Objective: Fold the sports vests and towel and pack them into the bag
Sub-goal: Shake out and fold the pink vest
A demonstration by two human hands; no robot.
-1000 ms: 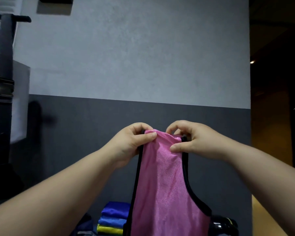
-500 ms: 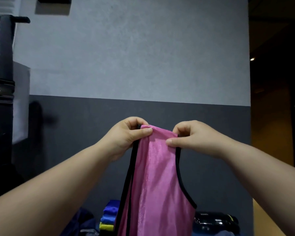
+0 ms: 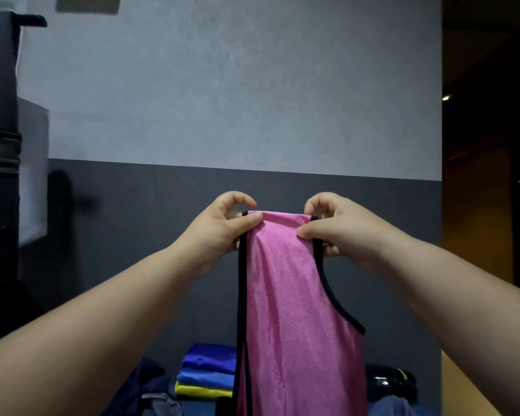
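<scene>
While we hold the pink vest (image 3: 294,295) up before the two-tone grey wall (image 3: 222,100), our left hand (image 3: 222,226) and right hand (image 3: 339,229) each pinch a top corner of its shoulder strap. Its fine ribbed mesh is shiny, edged in black binding. Below lies a folded stack of blue and yellow vests (image 3: 206,373).

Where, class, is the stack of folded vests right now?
In the head view, the stack of folded vests lies at the bottom, left of centre, between the hanging pink vest on its right and a dark blue cloth on its left.
</scene>
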